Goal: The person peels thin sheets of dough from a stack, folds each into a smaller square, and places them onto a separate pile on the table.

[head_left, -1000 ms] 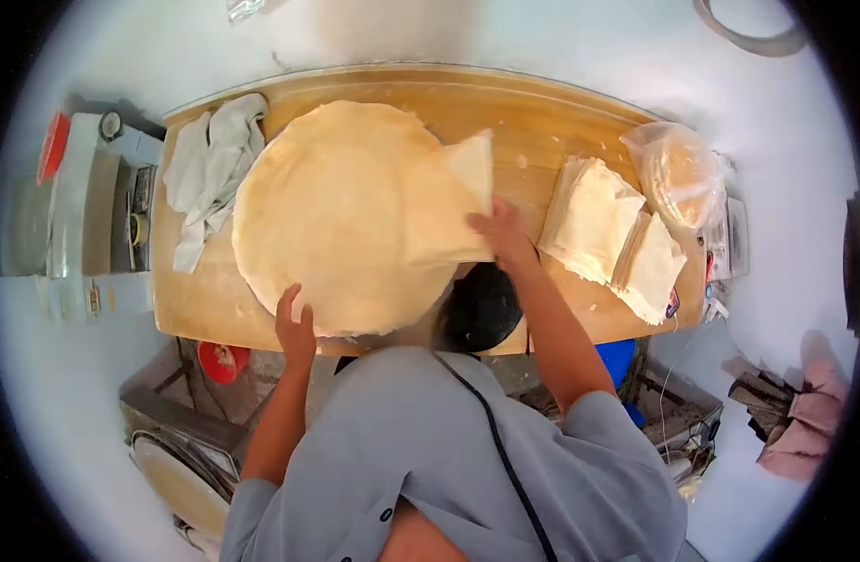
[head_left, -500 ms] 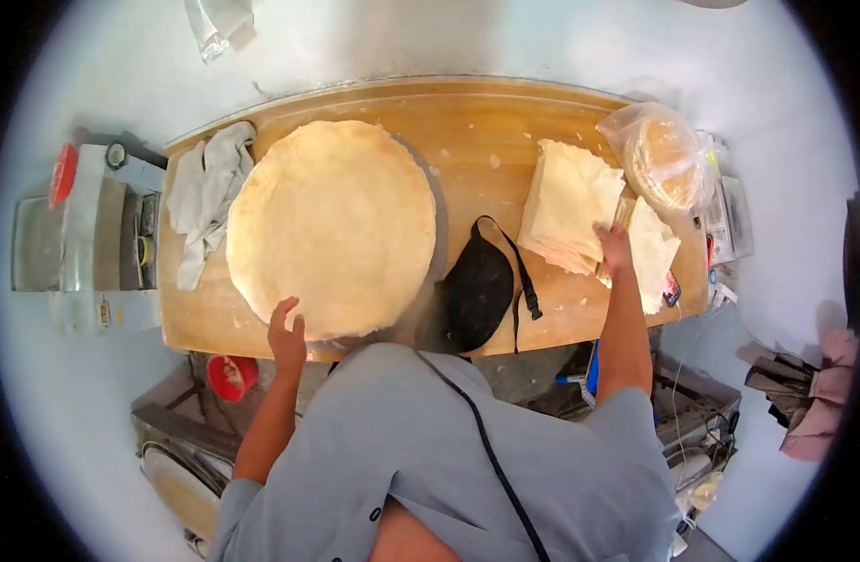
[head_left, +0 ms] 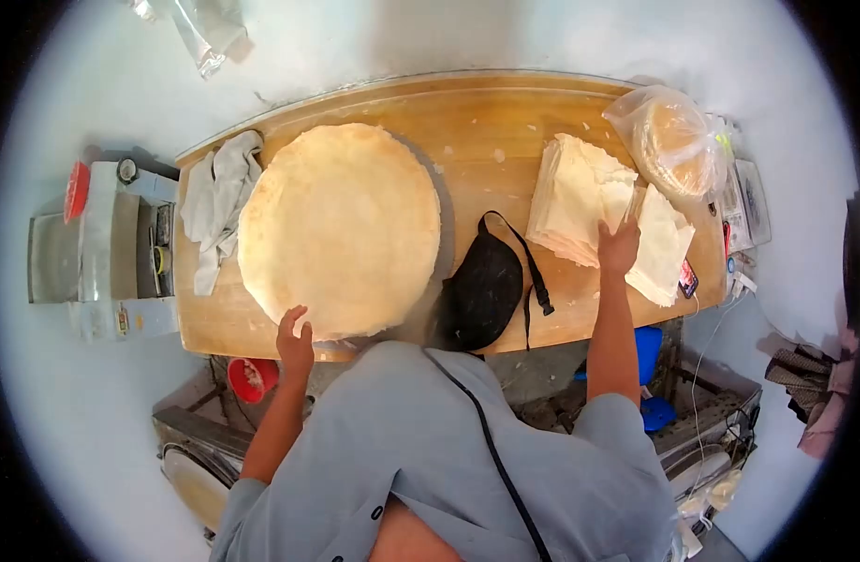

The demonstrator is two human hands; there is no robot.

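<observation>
A large round stack of thin pale flatbread sheets (head_left: pixel 341 229) lies on the wooden table (head_left: pixel 491 173) in front of me. At its lower left edge is my left hand (head_left: pixel 296 342), its fingers loosely bent and apart, holding nothing. Toward the right, two piles of folded or cut flatbread sit side by side, a thicker pile (head_left: pixel 580 197) and a thinner pile (head_left: pixel 661 248). Between their near edges my right hand (head_left: pixel 618 246) rests with thumb and fingers apart, seemingly touching both piles. Its fingertips are partly lost against the sheets.
A black waist bag (head_left: pixel 483 295) with a strap lies mid-table. Behind the piles is a clear plastic bag of round flatbreads (head_left: pixel 671 145). A grey cloth (head_left: pixel 219 197) lies at left, a phone (head_left: pixel 688 277) at the right edge. Below the table is a red bowl (head_left: pixel 251 377).
The whole view has shifted slightly. My right hand's fingers have spread between the two flatbread piles. My left hand stays by the round stack's edge.
</observation>
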